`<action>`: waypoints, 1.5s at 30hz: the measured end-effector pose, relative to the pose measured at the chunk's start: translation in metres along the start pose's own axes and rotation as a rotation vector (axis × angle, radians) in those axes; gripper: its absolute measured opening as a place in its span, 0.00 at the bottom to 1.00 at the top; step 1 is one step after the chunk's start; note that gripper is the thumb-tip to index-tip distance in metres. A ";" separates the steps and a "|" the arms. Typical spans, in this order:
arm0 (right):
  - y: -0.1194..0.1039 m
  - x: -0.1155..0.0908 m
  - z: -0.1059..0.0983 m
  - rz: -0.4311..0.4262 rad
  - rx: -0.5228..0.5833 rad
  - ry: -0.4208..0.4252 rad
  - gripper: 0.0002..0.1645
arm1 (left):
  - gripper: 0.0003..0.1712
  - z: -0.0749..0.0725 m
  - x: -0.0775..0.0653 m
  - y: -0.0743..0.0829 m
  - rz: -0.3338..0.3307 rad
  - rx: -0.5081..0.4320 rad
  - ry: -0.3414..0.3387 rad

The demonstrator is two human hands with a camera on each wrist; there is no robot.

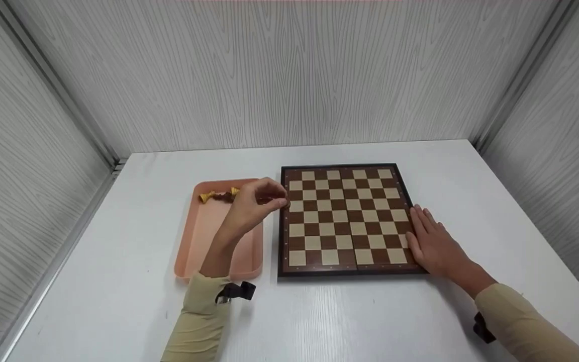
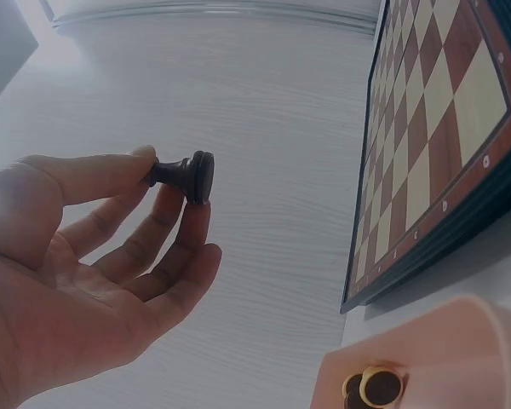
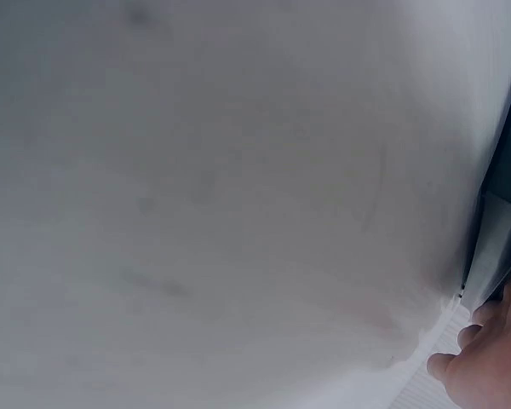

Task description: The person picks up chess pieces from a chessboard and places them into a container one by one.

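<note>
My left hand (image 1: 245, 210) is raised between the tray and the left edge of the chessboard (image 1: 326, 229). Its thumb and fingertips pinch a dark brown chess piece (image 2: 187, 176), whose round base faces away from the palm in the left wrist view. The fingers hide the top of the piece. At the board's right edge my right hand (image 1: 439, 247) lies with its fingers extended along the frame and the thumb over the border squares. Only part of the right hand (image 3: 491, 358) shows in the right wrist view, beside the board's dark side.
A salmon-pink tray (image 1: 187, 246) stands left of the board. Inside it, near the far end, lie a yellow chess piece (image 1: 205, 197), a dark piece (image 1: 223, 197) and another yellow one, partly behind the left hand. Pale wood-grain panels (image 1: 289, 75) enclose the white table (image 1: 319, 317) at the back and sides.
</note>
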State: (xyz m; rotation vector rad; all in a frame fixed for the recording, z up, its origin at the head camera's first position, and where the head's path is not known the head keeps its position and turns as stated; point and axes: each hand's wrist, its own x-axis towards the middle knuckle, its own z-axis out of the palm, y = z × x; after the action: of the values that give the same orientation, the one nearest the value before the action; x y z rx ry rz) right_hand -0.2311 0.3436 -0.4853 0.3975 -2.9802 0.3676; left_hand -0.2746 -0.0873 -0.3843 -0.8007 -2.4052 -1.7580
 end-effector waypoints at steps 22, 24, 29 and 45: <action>0.001 0.000 0.000 -0.017 -0.010 0.010 0.40 | 0.10 -0.046 -0.015 -0.017 -0.059 -0.043 0.086; 0.002 0.000 0.000 -0.016 -0.008 0.015 0.39 | 0.11 -0.050 -0.015 -0.020 -0.061 -0.031 0.086; 0.002 0.000 0.000 -0.014 -0.004 0.016 0.39 | 0.11 -0.060 -0.017 -0.029 -0.064 0.011 0.103; 0.002 -0.001 0.000 0.001 0.019 -0.004 0.41 | 0.10 -0.077 -0.023 -0.048 -0.185 0.104 0.060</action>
State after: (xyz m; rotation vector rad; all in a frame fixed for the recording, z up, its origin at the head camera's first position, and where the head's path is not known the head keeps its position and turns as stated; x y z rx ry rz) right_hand -0.2308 0.3458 -0.4858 0.3997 -2.9825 0.3967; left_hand -0.2951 -0.1758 -0.4065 -0.5216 -2.5791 -1.6707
